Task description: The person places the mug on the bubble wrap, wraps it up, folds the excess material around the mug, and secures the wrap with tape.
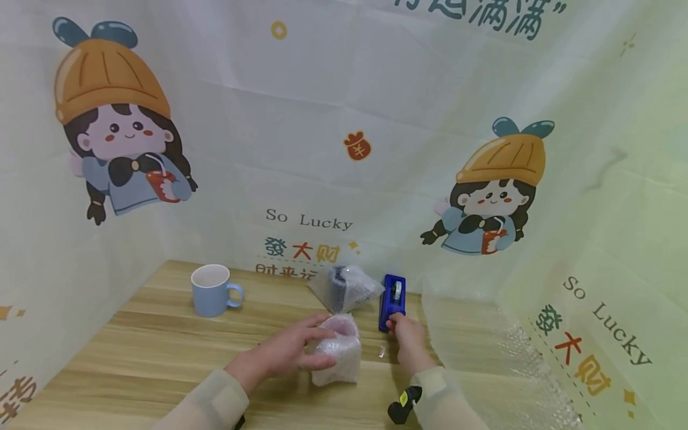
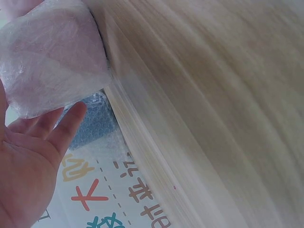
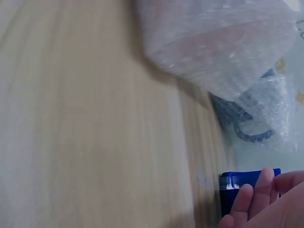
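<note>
A cup-shaped thing with a pink inside, wrapped in bubble wrap [image 1: 337,360], stands on the table. My left hand [image 1: 287,348] holds it loosely, thumb on the near side and fingers about its rim and far side. In the left wrist view, my left hand's fingers [image 2: 71,126] lie fairly straight against the wrap. To the right, my right hand [image 1: 409,340] has thumb and fingers at the near end of a blue tape dispenser [image 1: 385,304]; whether they pinch the tape itself is hidden. A small clear scrap [image 1: 381,351] lies beside that hand.
A light blue mug [image 1: 211,292] stands at the left. Behind the wrapped cup sits a dark blue one in bubble wrap [image 1: 344,289]. A bubble wrap sheet [image 1: 473,346] covers the table's right side. A printed cloth [image 1: 301,149] hangs behind the wooden table [image 1: 161,358].
</note>
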The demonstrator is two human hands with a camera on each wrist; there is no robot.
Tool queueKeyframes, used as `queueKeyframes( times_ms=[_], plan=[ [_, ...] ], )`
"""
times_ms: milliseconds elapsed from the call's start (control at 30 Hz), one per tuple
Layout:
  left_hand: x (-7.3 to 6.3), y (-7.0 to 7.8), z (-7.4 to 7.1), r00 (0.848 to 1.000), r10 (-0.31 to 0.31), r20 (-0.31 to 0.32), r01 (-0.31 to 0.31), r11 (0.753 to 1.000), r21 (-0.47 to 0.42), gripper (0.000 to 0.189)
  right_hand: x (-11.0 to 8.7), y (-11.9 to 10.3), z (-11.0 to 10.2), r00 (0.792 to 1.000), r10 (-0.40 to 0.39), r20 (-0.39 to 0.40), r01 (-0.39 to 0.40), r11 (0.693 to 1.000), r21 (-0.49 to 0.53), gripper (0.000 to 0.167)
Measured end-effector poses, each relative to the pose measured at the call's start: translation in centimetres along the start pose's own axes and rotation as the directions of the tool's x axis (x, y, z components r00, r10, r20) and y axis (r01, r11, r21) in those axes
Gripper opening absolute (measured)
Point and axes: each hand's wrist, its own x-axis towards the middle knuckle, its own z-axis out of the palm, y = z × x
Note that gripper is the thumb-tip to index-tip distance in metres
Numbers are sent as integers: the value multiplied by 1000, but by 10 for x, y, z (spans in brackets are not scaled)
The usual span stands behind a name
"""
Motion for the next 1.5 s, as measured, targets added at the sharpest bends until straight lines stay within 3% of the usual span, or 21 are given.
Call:
queueKeyframes(
  times_ms=[100,300,500,733,867,1000,1133,1333,1500],
  plan=[
    [0,-1,0,1000,-2,-3,2,1000,-1,60,3,-3,1,998,54,18,-55,997,59,7],
    [-1,-2,-1,1000,-13,-2,13,1000,-10,61,5,-13,5,991,133,16,-134,989,63,7],
    [-3,-2,-5,999,-36,2,36,999,-25,62,8,-16,9,987,153,44,-157,983,94,13],
    [-4,-2,-9,1000,-23,-9,23,1000,-16,60,11,-16,13,985,161,65,-166,982,86,20],
    [-4,-2,-10,1000,-23,-14,23,999,-22,59,10,-8,15,989,120,81,-121,993,4,20],
    [-3,-1,-6,1000,-2,-17,2,1000,-7,60,5,1,11,994,80,70,-73,993,-91,10],
    [-1,0,-3,1000,10,-13,-9,1000,4,61,0,3,2,998,9,59,-2,993,-118,11],
    [0,2,-1,1000,-6,-4,6,1000,22,61,-16,-13,-10,983,-135,122,151,979,-136,15],
    [0,3,0,1000,-21,4,21,999,33,63,-35,-35,-16,965,-174,198,210,962,-177,19]
  ],
)
